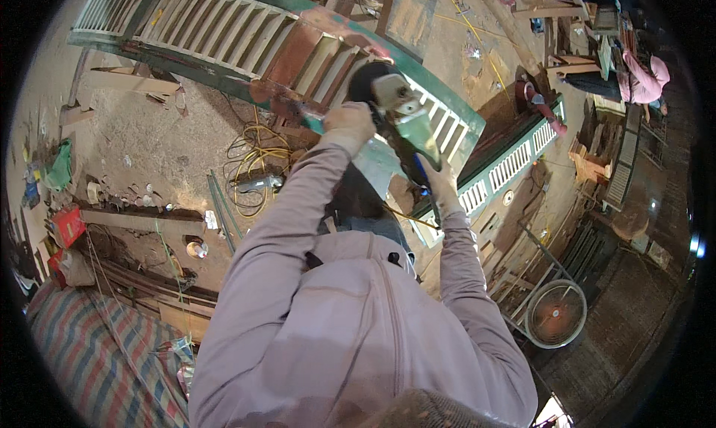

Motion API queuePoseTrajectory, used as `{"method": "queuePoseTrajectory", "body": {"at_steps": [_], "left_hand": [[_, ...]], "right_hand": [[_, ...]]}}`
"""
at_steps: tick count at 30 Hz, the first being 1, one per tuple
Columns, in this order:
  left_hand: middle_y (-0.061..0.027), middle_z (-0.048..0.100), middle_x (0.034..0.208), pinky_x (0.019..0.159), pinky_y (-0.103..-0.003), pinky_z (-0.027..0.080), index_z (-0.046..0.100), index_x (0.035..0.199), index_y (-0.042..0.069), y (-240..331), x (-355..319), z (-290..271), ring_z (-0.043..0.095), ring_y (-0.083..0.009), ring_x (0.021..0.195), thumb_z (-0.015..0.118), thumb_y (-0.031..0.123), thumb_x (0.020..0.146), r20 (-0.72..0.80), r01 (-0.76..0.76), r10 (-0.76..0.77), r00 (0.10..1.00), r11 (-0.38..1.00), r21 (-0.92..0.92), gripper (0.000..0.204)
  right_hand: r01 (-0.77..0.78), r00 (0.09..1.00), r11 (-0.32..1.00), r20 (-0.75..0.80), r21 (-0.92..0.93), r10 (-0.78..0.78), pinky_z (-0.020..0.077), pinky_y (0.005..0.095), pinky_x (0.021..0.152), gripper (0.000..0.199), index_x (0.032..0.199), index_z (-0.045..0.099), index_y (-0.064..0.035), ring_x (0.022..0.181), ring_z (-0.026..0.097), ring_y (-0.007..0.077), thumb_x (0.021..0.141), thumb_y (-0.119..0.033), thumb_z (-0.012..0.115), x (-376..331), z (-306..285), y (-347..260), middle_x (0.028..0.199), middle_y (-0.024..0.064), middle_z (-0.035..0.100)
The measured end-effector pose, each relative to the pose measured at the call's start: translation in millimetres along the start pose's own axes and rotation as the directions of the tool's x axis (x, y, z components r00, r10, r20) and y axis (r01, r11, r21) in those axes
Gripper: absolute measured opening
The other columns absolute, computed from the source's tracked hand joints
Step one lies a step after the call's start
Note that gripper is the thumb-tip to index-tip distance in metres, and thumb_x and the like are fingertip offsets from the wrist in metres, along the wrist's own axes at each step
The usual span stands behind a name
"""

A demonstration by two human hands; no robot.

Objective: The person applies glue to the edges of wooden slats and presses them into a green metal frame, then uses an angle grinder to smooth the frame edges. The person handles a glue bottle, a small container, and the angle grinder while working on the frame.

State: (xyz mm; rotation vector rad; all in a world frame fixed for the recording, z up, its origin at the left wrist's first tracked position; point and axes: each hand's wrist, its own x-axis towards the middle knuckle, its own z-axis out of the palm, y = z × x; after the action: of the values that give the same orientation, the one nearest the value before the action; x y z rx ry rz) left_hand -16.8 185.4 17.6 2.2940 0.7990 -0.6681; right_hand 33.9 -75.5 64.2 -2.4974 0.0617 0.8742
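Note:
Both my hands hold a green angle grinder (419,132) over a slatted shutter panel (287,59). My left hand (349,121) is closed near the tool's head, by its dark round disc and guard (368,77). Toward the tail of the body, my right hand (441,180) wraps round the grip. Part green and part bare reddish wood, the panel slants from the far left down to the middle right. The disc is over the panel's slats and far rail; whether it touches them I cannot tell.
Tangled yellow cables (257,156) lie on the floor left of me. A second slatted panel (507,167) stands to the right, with a person in red (538,104) beside it. A round fan (556,314) is at lower right. Another person in pink (643,79) is far right.

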Motion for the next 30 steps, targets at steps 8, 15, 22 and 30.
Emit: {"method": "queuePoseTrajectory", "body": {"at_steps": [8, 15, 22, 30], "left_hand": [[-0.0176, 0.071, 0.126, 0.101, -0.048, 0.053, 0.072, 0.124, 0.010, -65.4, -78.2, -0.6, 0.067, -0.0345, 0.120, 0.066, 0.050, 0.089, 0.039, 0.185, -0.184, 0.982, 0.982, -0.038, 0.054], [-0.0257, 0.069, 0.123, 0.099, -0.049, 0.052, 0.067, 0.123, 0.005, 11.4, -24.3, 36.4, 0.067, -0.0422, 0.117, 0.056, 0.037, 0.093, 0.029, 0.049, -0.049, 0.998, 0.999, -0.002, 0.045], [-0.0277, 0.067, 0.127, 0.104, -0.048, 0.051, 0.065, 0.128, -0.001, 69.9, -3.9, 11.3, 0.066, -0.0412, 0.120, 0.061, 0.042, 0.091, 0.029, 0.067, -0.066, 0.997, 0.996, -0.063, 0.057], [-0.0219, 0.067, 0.132, 0.098, -0.048, 0.055, 0.071, 0.122, 0.000, 71.9, 4.7, 7.5, 0.066, -0.0397, 0.121, 0.067, 0.041, 0.090, -0.073, 0.050, -0.060, 0.996, 0.991, -0.128, 0.052]], "right_hand": [[0.080, 0.951, 0.990, 0.289, 0.118, -0.111, 0.0501, 0.0347, 0.103, 0.092, 0.150, 0.041, 0.0018, 0.120, 0.063, 0.0248, 0.082, -0.041, 0.087, -38.8, 37.4, -27.1, 0.135, 0.0179, 0.061], [0.076, 0.983, 0.982, 0.150, 0.174, -0.103, 0.0527, 0.0346, 0.097, 0.096, 0.147, 0.045, 0.0035, 0.112, 0.066, 0.0250, 0.079, -0.051, 0.085, 17.4, -27.3, 34.4, 0.126, 0.0197, 0.066], [0.150, 0.976, 0.969, 0.130, 0.195, -0.177, 0.0540, 0.0286, 0.076, 0.086, 0.142, 0.050, 0.0061, 0.092, 0.066, 0.0153, 0.085, -0.051, 0.081, 55.9, -70.7, 14.7, 0.114, 0.0140, 0.069], [0.168, 0.975, 0.940, 0.093, 0.298, -0.204, 0.0572, 0.0327, 0.081, 0.091, 0.135, 0.057, 0.0051, 0.096, 0.071, 0.0216, 0.079, -0.062, 0.081, 73.0, -62.2, 26.9, 0.114, 0.0190, 0.071]]}}
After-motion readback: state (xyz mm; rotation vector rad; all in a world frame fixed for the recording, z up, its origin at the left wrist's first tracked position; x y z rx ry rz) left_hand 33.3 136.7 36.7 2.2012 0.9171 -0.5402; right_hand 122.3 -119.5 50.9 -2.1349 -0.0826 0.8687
